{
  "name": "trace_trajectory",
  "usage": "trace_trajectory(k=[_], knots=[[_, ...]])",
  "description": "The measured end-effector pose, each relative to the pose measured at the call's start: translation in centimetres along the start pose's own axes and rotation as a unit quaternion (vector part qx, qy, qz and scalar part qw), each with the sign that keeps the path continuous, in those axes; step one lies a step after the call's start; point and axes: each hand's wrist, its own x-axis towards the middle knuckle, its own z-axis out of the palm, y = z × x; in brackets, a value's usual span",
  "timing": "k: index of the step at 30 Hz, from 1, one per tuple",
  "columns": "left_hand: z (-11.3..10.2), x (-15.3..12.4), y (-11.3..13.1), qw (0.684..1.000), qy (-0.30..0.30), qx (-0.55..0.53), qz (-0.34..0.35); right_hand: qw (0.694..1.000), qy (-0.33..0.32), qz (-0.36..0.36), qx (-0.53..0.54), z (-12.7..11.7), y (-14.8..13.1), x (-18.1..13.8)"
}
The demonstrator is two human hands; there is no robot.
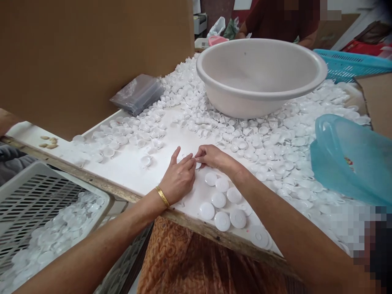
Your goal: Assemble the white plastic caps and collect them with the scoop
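Note:
My left hand point(179, 177), with a gold bangle at the wrist, rests on the white table point(128, 167), fingers bent toward my right hand. My right hand point(212, 157) is pinched on a small white plastic cap point(198, 165), and the fingertips of both hands meet at it. Just in front of my hands, several white caps point(222, 200) lie flat side up in a cluster near the table's front edge. A large heap of loose white caps point(269, 139) covers the middle and far side of the table.
A big beige basin point(260, 73) sits on the heap. A translucent blue tub point(352, 159) stands at the right, a blue basket point(349, 63) behind it. A white crate point(45, 216) with caps is below left. Brown cardboard point(92, 53) stands at left; another person sits opposite.

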Motion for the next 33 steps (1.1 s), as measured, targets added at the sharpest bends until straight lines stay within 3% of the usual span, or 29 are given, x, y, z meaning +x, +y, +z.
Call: trace_trajectory(k=[11, 15, 23, 29, 33], knots=[[0.2, 0.5, 0.2, 0.999, 0.014, 0.027, -0.019, 0.998, 0.039, 0.017, -0.038, 0.2, -1.5, -1.8], [0.4, 0.8, -0.4, 0.998, 0.049, 0.024, -0.02, 0.997, 0.079, 0.013, -0.02, -0.1, -1.0, -3.7], [1.0, 3.0, 0.3, 0.988, 0.091, -0.043, -0.117, 0.989, 0.138, -0.028, 0.045, -1.2, 0.7, -7.6], [0.8, 4.4, 2.0, 0.974, 0.178, -0.096, -0.101, 0.962, 0.15, -0.03, 0.227, -1.7, 0.3, -9.3], [1.2, 4.8, 3.0, 0.974, 0.182, -0.128, -0.05, 0.924, 0.172, -0.077, 0.332, -2.2, 1.1, -9.5]])
